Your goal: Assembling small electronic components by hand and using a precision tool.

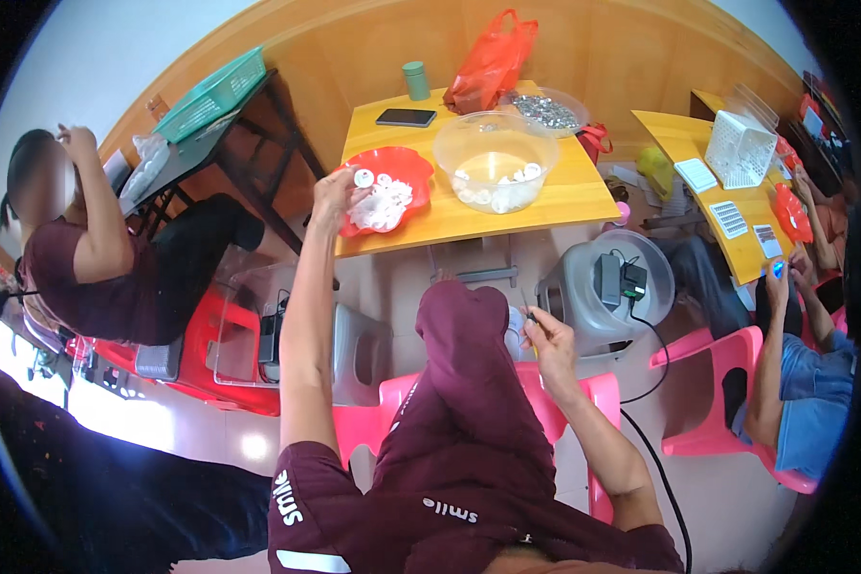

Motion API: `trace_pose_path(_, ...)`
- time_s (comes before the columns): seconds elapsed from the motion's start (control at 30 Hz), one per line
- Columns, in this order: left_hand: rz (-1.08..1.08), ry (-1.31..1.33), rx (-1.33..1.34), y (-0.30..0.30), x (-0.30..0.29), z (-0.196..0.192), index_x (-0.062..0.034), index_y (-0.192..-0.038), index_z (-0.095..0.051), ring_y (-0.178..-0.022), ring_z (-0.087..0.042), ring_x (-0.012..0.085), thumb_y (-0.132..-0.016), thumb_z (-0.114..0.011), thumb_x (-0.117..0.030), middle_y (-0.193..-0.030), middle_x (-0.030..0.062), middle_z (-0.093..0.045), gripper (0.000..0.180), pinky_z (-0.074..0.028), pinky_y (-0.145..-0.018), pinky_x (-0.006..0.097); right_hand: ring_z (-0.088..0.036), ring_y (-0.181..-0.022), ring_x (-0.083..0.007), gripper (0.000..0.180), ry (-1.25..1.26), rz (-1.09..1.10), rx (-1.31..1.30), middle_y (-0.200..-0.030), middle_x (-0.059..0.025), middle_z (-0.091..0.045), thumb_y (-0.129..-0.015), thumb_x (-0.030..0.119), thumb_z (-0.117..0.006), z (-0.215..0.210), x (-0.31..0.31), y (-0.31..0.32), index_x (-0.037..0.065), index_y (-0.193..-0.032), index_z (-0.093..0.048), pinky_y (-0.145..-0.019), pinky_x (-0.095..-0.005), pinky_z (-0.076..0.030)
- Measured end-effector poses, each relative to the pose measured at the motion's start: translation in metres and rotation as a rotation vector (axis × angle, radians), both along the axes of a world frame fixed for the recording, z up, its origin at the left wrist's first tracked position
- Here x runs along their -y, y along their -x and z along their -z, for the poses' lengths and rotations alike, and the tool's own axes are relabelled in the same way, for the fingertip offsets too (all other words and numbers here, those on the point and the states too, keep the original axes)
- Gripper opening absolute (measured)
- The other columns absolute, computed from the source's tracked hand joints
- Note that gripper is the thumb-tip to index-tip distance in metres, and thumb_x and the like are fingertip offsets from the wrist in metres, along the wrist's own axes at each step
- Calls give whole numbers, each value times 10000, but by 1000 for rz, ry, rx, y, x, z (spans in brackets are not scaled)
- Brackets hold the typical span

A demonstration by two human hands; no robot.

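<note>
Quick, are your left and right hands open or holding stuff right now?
Left hand: fingers at a white round piece by the red bowl; can't tell if it's held.
Right hand: closed, holding a thin tool.

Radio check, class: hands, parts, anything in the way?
Left hand at red bowl, beside round white piece. Right hand holding slim tool. White pieces piled in bowl. Nothing visibly blocking either hand.

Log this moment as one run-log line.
left hand: at red bowl of white pieces | right hand: holding thin tool | clear tub: beside red bowl
</note>
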State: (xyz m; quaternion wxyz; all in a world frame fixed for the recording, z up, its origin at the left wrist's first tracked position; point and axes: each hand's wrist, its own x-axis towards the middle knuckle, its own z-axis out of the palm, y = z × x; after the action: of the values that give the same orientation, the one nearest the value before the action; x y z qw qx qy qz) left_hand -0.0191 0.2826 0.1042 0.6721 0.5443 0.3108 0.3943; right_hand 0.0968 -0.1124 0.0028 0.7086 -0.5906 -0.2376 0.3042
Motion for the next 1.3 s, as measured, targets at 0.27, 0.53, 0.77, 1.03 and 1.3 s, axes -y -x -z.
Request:
trace_pose_path(0.27,-315,-887,-730,-48,-14,-10,-70,-954,-698,-873,-651,304,-800,-623,-309,-905,172,-673,294,-500,-794,376,-489,-583,-37,313,1,-21,62,-755,-9,-598,-874,83,-563,-16,4,4,-7,-1173,-583,-545,-187,-428)
trace_pose_path(0.53,255,-1071,-739,-184,37,-21,-61,-864,-707,-810,-651,291,-776,-619,-258,-841,177,-663,234,-498,-753,380,-511,-565,-50,288,75,-3,39,-754,-31,-610,-866,85,-556,-19,6,2,4,-1138,-607,-516,-199,-435)
trace_pose_path(0.77,747,-1278,-952,-278,61,19,-34,-1233,-521,-1040,-580,324,-713,-691,-303,-1141,176,-597,610,-458,-905,379,-539,-538,-90,255,122,-41,202,-722,-56,-573,-865,89,-546,-28,5,6,-9,-1092,-606,-495,-226,-429)
trace_pose_path(1.03,858,-1051,-1161,-298,79,16,-55,-1132,-541,-1037,-575,321,-618,-737,-128,-1109,169,-597,555,-464,-880,386,-553,-553,-95,252,175,-65,209,-757,-63,-595,-865,94,-546,-29,6,5,-7,-1086,-612,-510,-231,-438)
trace_pose_path(1.3,519,-1051,-939,-277,61,30,-48,-1027,-611,-936,-621,304,-610,-713,-63,-1042,176,-625,430,-492,-815,368,-538,-552,-89,266,162,-80,243,-737,-54,-582,-870,111,-542,-29,4,6,-9,-1098,-606,-513,-236,-429)
